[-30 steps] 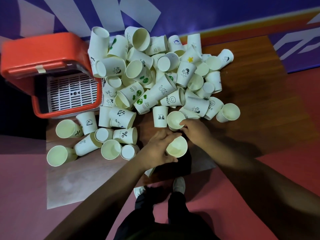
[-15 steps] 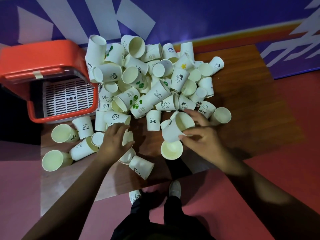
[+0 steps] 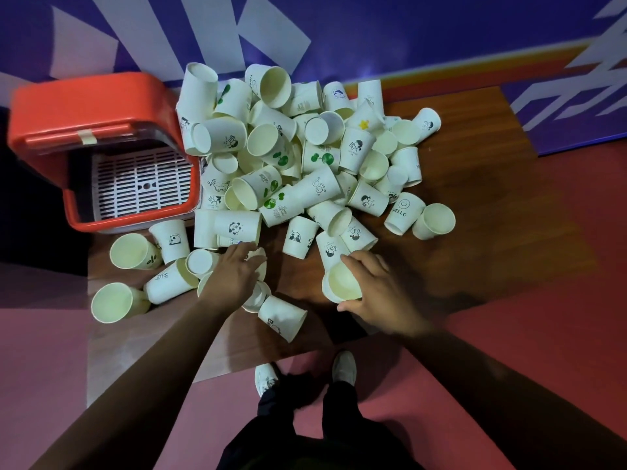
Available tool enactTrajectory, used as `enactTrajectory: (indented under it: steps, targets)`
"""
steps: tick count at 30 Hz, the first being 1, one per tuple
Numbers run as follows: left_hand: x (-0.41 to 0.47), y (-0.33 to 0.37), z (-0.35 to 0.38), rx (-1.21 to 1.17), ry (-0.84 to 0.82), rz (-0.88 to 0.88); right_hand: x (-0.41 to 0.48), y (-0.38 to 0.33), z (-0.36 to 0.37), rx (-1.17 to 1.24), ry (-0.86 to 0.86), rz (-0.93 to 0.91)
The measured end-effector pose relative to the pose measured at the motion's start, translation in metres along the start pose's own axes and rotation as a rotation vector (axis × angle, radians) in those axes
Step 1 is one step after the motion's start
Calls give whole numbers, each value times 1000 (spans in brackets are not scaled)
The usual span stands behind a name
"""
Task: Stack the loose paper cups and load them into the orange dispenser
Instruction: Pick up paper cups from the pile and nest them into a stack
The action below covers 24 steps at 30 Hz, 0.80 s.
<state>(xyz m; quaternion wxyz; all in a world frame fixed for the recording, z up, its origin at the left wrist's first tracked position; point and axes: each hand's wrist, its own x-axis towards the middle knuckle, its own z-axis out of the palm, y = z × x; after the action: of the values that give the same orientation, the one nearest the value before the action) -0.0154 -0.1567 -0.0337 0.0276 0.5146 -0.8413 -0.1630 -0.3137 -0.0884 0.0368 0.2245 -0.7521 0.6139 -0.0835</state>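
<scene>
The nested cups (image 3: 342,283), seemingly two with their mouths toward the camera, sit low over the near part of the wooden table (image 3: 475,205). They are clamped in the right hand (image 3: 376,293), thumb under the rim and fingers curled over the top. That grip bears on thin paper near the mouth, so a hard squeeze would likely oval the rim and make the next cup jam or seat crooked. A crooked stack would probably not slide cleanly into the orange dispenser (image 3: 98,110), which stands at the table's far left, well apart from this hand. The left hand (image 3: 234,276) reaches over small cups left of centre; its fingers hide what lies under them, so I cannot tell whether it grips one or only touches. Its forearm passes just beside a tipped cup (image 3: 281,317) lying near the table's front edge, and a careless pull back could roll that one onto the floor (image 3: 559,266). Behind both hands the heap of loose cups (image 3: 288,147) leans every way, and tugging one from its foot could bring several sliding down.
</scene>
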Motion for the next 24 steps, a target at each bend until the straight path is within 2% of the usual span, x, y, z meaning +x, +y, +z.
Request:
enactTrajectory:
  steps: [5, 8, 10, 13, 17, 22, 24]
  targets:
    - [2, -1, -3, 42, -27, 49, 3, -6, 13, -9, 21, 55]
    - [-1, 12, -17, 13, 64, 76, -2, -9, 11, 1, 44, 93]
    - [-7, 28, -22, -111, 127, 136, -10, -10, 10, 10, 128, 98]
    - [-28, 51, -16, -245, 8, 268, -23, -11, 10, 65, 205, 113]
    - [-50, 56, 23, -134, -257, 298, -37, -8, 18, 171, 230, 212]
    - [-61, 54, 49, 53, -224, 276, -49, 0, 26, 312, 220, 328]
    - [-62, 53, 49, 21, -208, 285, -53, 3, 27, 367, 214, 387]
